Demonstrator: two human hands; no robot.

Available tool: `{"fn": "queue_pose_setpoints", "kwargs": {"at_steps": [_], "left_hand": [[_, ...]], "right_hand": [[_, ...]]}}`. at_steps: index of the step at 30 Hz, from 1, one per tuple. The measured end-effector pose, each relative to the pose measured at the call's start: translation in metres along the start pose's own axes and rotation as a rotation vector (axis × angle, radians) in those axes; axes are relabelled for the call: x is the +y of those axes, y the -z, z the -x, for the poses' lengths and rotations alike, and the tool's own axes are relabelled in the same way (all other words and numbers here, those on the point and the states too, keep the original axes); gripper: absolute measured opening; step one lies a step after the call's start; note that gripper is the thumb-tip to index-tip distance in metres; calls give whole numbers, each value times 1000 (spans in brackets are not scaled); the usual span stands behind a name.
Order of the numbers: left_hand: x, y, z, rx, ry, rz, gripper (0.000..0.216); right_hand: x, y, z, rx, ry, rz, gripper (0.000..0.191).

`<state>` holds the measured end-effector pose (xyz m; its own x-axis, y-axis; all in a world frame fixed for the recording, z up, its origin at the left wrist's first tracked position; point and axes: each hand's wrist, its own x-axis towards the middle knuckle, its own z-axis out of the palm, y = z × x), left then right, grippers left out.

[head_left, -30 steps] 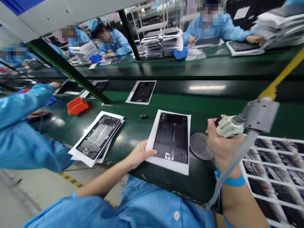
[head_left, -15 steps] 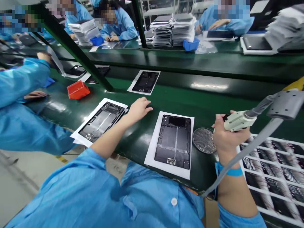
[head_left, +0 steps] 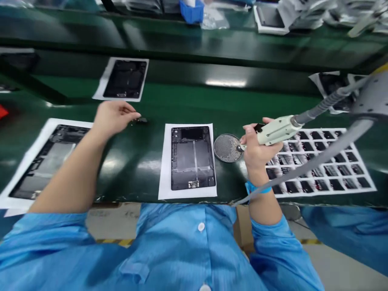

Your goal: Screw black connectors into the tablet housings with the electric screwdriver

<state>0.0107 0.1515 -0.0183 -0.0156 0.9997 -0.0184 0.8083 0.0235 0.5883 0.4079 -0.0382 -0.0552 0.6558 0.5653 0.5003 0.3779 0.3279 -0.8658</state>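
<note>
My left hand (head_left: 113,118) is above the bench at left, thumb and fingers pinched on a small dark part (head_left: 142,120) whose kind I cannot make out. Below that arm lies an open tablet housing (head_left: 56,151) on white sheets, partly covered by the forearm. My right hand (head_left: 257,151) grips a pale, corded electric screwdriver (head_left: 278,130). Its tip points left at the edge of a round, dimpled metal dish (head_left: 227,148); whether they touch I cannot tell. Between my hands an open tablet housing (head_left: 193,158) with visible inner parts lies on white paper.
Another tablet housing (head_left: 125,79) rests on paper farther back. A white tray (head_left: 368,190) of small dark parts lies at right, crossed by a grey hose (head_left: 321,157). A green post (head_left: 33,85) rises at left. The raised shelf behind carries a blue bin (head_left: 192,11).
My view has tipped down and turned right. My left hand, empty before, now pinches a small dark part. My right hand keeps the screwdriver, its tip now showing beside the dish.
</note>
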Motion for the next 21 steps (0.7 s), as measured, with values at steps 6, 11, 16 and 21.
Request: {"fn": "queue_pose_setpoints", "kwargs": {"at_steps": [6,11,16,21], "left_hand": [[19,-7,51,20,-107,392,28],[23,-29,84,-207,-97,507,19],[0,-38,91,-200,-123,280,21],[-23,-24,70,84,-327,-50,15]], "right_hand": [[5,5,15,11,-20,29,55],[4,-1,16,-2,-37,3,50],[2,-1,18,-2,-43,-61,51],[-2,1,18,29,-65,-89,54]]}}
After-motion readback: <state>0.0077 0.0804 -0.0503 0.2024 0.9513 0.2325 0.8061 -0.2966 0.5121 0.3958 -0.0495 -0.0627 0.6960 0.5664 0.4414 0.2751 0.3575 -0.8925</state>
